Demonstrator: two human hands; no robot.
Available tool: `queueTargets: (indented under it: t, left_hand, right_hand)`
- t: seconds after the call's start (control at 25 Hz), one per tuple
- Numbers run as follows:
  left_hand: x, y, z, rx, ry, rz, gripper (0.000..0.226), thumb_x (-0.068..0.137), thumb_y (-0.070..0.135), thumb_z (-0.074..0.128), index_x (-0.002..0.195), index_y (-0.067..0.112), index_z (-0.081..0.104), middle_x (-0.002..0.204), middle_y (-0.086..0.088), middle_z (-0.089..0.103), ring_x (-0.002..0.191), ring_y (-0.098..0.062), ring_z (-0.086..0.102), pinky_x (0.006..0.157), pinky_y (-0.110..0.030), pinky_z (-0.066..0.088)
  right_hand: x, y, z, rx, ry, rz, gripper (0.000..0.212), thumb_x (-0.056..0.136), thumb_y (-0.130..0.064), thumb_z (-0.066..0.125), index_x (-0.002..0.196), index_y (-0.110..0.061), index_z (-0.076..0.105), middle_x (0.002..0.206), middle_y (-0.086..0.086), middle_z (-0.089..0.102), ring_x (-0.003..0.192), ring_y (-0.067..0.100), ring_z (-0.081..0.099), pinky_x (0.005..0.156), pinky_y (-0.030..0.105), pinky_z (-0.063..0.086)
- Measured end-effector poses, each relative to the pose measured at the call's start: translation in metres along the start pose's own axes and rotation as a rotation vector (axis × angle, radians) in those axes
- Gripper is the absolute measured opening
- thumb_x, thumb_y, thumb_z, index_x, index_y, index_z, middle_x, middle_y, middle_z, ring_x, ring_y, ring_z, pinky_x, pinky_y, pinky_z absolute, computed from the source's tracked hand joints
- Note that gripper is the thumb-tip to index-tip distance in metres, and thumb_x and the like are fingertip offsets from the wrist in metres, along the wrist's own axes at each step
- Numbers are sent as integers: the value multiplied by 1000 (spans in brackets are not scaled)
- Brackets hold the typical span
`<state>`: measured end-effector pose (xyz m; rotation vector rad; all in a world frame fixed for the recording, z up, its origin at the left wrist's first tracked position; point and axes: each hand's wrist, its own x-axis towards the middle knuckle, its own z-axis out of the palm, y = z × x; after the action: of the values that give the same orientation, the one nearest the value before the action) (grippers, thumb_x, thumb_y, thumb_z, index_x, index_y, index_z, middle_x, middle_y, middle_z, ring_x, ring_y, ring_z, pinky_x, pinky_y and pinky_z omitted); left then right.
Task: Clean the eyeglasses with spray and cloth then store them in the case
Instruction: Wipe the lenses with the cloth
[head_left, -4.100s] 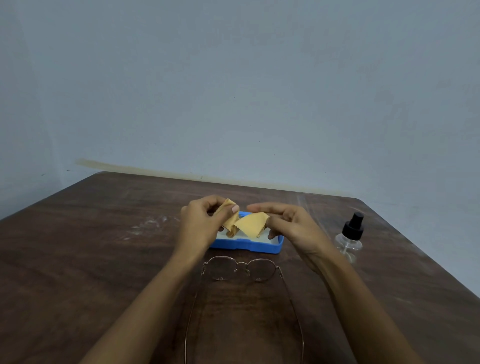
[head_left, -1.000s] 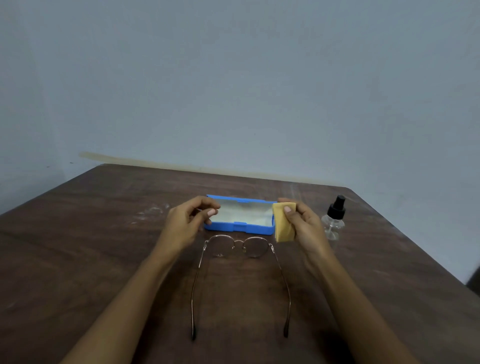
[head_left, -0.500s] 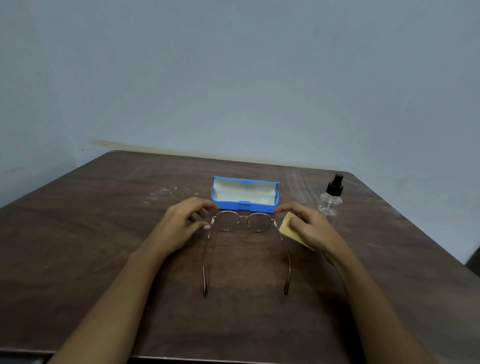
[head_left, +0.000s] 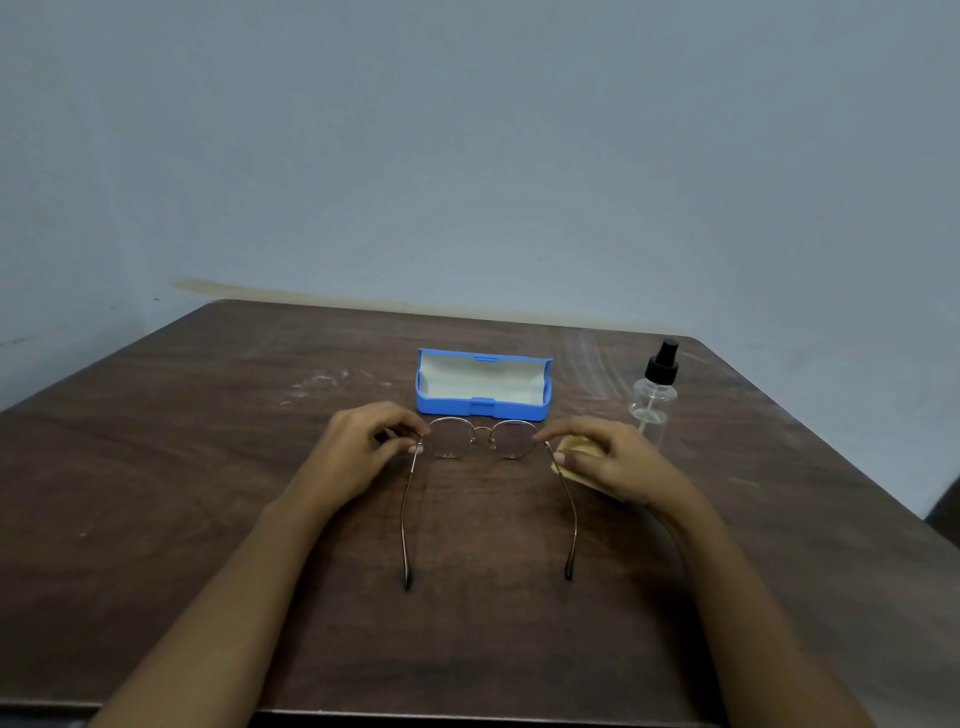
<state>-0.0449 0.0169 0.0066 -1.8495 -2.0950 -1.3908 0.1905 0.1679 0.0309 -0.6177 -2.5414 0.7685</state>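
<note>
While the eyeglasses are being held with their temples unfolded over the dark wooden table, the two front corners of the frame are being pinched, one by each hand. The left corner is being clamped between the thumb and forefinger of the left hand, and the other fingers are being curled in close beside the hinge. The right corner is being clamped in the same way by the thumb and forefinger of the right hand.

A yellow cloth is being covered by that hand, just behind its pinching fingertips. Whether it is being gripped or only pressed against the table cannot be told. The round lenses are being spanned between the two sets of fingertips. The thin temples are being pointed back from the fingers toward the person, between the two forearms, with their dark tips low over the wood. Whether the frame is being lifted clear of the table cannot be told.

Just beyond the fingertips, close to the top of the frame, a blue case is being seen lying open, with its pale lining being shown. Beyond the right hand's knuckles and a little outward, a clear spray bottle with a black nozzle is being seen standing upright, apart from the case.
</note>
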Motion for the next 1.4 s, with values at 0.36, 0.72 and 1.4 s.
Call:
queueTargets:
  t: [0.36, 0.72, 1.4]
  left_hand:
    - [-1, 1, 1, -76, 86, -13, 17, 75, -3, 67, 80, 12, 71, 74, 9, 69, 77, 7, 63, 67, -4, 44]
    - [3, 5, 1, -83, 179, -27, 3, 77, 1, 68, 74, 1, 66, 67, -2, 66, 61, 8, 60, 59, -8, 43]
    - [11, 4, 10, 46, 252, 141, 15, 80, 6, 66, 72, 12, 55, 67, 9, 57, 61, -11, 52, 55, -18, 39]
  right_hand:
    - [4, -3, 9, 72, 98, 2, 12, 85, -8, 60, 87, -16, 68, 93, -4, 65, 94, 15, 60, 87, 26, 43]
    - [7, -6, 11, 176, 222, 56, 18, 88, -7, 55, 99, -18, 65, 93, -10, 62, 95, 10, 56, 81, 19, 42]
    - [44, -70, 45, 675, 389, 92, 16, 79, 2, 65, 92, -7, 69, 81, -1, 67, 65, -6, 61, 61, 4, 45]
